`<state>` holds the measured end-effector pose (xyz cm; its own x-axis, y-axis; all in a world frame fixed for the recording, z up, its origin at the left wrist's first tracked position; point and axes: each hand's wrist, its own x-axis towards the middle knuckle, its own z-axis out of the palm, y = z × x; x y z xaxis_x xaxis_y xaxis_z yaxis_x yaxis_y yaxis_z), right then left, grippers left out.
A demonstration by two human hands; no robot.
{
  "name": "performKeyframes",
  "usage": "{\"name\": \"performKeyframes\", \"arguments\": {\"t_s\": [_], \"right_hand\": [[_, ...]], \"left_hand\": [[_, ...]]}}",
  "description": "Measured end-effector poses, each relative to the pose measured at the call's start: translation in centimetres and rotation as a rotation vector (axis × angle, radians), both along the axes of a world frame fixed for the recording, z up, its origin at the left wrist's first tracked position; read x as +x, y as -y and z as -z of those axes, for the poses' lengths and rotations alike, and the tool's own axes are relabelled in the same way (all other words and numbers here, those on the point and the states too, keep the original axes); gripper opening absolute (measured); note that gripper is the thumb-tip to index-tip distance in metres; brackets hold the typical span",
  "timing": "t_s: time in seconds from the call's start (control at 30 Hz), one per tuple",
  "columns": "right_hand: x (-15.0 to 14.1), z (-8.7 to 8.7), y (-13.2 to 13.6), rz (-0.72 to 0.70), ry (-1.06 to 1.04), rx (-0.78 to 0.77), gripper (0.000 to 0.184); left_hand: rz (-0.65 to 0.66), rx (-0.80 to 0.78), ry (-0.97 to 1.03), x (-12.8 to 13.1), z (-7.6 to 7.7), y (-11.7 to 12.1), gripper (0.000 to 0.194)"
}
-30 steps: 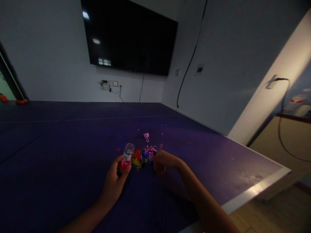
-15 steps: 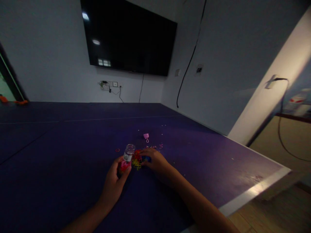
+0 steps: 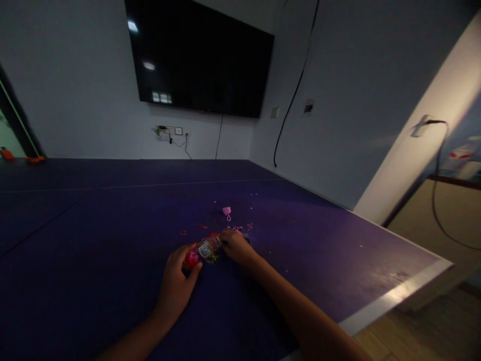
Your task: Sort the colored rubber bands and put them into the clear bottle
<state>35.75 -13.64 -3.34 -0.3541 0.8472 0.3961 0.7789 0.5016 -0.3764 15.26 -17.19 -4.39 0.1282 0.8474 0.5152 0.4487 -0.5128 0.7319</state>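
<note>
Tipped since before, the jar [image 3: 205, 248], held by the left hand [image 3: 178, 275], pointed at the right hand [image 3: 236, 246] by the bands [image 3: 211, 259]. What that hand held, I couldn't tell. More tipping could have spilled it.

No words can be read. The small white rectangular label [image 3: 205, 249] on the clear cylindrical bottle [image 3: 214, 244] carries dark print too tiny to decipher; red markings [image 3: 460, 155] at far right are blurred.
</note>
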Motion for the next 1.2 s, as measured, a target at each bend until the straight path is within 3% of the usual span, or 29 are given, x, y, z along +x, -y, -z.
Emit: {"name": "performKeyframes", "arguments": {"t_s": [0.13,0.3,0.43,0.6,0.7,0.87,1.07,1.2], "right_hand": [[0.2,-0.5,0.1,0.092,-0.148,0.043,0.017],[0.5,-1.8,1.0,0.179,-0.541,0.081,0.007],[0.1,-2.0,1.5,0.135,-0.865,0.004,0.012],[-0.7,-1.7,1.5,0.085,-1.092,-0.144,0.019],[-0.9,-1.8,1.7,0.037,-1.112,-0.195,0.02],[-0.5,-1.9,1.9,-0.03,-0.982,-0.125,0.016],[0.0,-1.9,1.9,-0.002,-0.875,-0.113,0.018],[0.0,-1.8,1.9,0.018,-0.916,-0.152,0.018]], "left_hand": [[-0.018,0.023,-0.03,-0.1,0.2,-0.2,0.034],[-0.02,0.034,-0.049,-0.1,0.4,-0.4,0.035],[-0.008,0.017,-0.065,0.0,0.4,-0.4,0.036],[0.002,0.021,-0.081,0.0,0.4,-0.4,0.037],[0.007,0.003,-0.08,0.0,0.3,-0.4,0.036],[0.014,-0.023,-0.07,0.1,0.2,-0.4,0.037],[0.03,-0.021,-0.076,0.1,0.1,-0.3,0.036],[0.06,-0.02,-0.088,0.0,-0.1,-0.1,0.035]]}}
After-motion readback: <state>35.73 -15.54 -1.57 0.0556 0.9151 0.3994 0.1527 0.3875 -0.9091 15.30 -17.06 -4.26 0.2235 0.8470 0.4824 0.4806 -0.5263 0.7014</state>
